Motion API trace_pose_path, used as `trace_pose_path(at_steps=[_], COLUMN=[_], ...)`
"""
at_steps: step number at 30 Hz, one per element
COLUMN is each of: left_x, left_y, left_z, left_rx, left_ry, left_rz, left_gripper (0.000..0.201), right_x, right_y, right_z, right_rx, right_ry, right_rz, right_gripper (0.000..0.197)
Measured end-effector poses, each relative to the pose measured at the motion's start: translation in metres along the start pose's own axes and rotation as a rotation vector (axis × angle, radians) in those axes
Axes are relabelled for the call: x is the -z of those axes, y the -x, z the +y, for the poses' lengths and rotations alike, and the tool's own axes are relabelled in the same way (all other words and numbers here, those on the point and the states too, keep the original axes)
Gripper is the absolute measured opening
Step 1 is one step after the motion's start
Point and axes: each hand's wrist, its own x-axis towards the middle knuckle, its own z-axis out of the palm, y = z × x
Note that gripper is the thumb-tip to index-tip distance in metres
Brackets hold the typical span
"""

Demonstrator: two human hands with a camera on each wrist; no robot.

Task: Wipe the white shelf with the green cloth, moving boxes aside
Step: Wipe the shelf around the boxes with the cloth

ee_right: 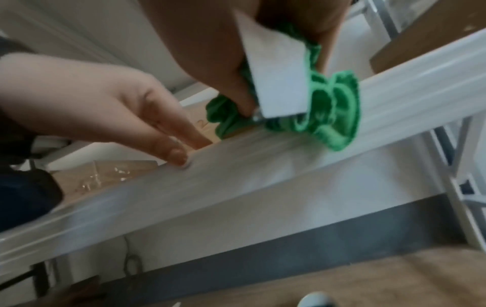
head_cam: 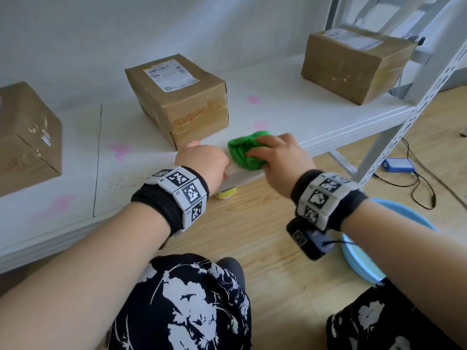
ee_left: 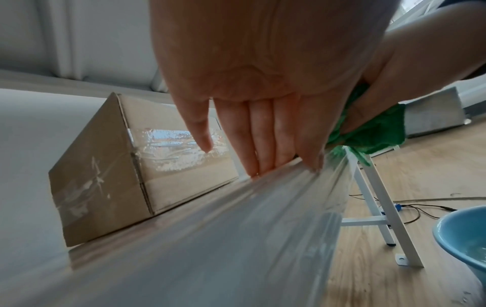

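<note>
Head view: you are looking down at a white metal shelf (head_cam: 290,107) with pink smears on its surface.
Far left: a brown cardboard box wrapped in clear tape (head_cam: 25,137) sits at the shelf's left end, well apart from your hands.
Middle box: a brown cardboard box with a white shipping label (head_cam: 179,99) stands near the shelf's front edge, just beyond your left hand.
Left hand (head_cam: 202,162): your fingers (ee_left: 265,133) are straight and pressed together, their tips resting on the front edge of the shelf; the thumb points toward the labelled box. It holds nothing.
Green cloth (head_cam: 246,151): the crumpled green microfibre cloth lies on the front edge of the shelf, just right of your left hand.
Right hand (head_cam: 280,157): your fingers are curled over the cloth and grip it, pressing it onto the shelf edge; the right wrist view is blurred.
Right box: a third brown cardboard box with tape (head_cam: 353,61) sits at the shelf's right end, by the white perforated upright (head_cam: 414,112).
Floor: a light blue plastic basin (head_cam: 364,258) stands on the wooden floor below your right forearm.
</note>
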Motion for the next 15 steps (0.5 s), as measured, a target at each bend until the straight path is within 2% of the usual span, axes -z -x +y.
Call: trace_pose_path(at_steps=[2,5,6,8,10,12,15], left_x=[0.0,0.001,0.002,0.004,0.005,0.006,0.005], left_y=[0.0,-0.001,-0.001,-0.001,-0.001,0.0,0.002], left_z=[-0.001,0.001,0.003,0.005,0.005,0.004,0.003], left_rx=[-0.008,0.0,0.004,0.004,0.003,0.003,-0.009], left_ry=[0.005,-0.023,-0.036,-0.053,-0.052,-0.043,-0.026], left_rz=[-0.001,-0.012,-0.013,-0.008,-0.012,-0.016,-0.005], left_gripper=[0.03,0.029,0.028,0.026,0.024,0.025,0.028], right_x=[0.005,0.021,0.024,0.024,0.015,0.001,-0.003], right_y=[-0.004,-0.011,-0.013,-0.013,-0.007,0.007,0.017], right_z=[0.027,0.062,0.063,0.044,0.011,-0.018,-0.016], right_rx=[-0.025,-0.307,-0.396,-0.448,-0.358,-0.2,-0.055], right_ry=[0.011,0.095,0.122,0.152,0.119,0.084,0.044], right_rz=[0.004,-0.003,-0.016,-0.028,-0.016,-0.005,0.02], right_gripper=[0.048,0.044,0.043,0.04,0.039,0.042,0.048])
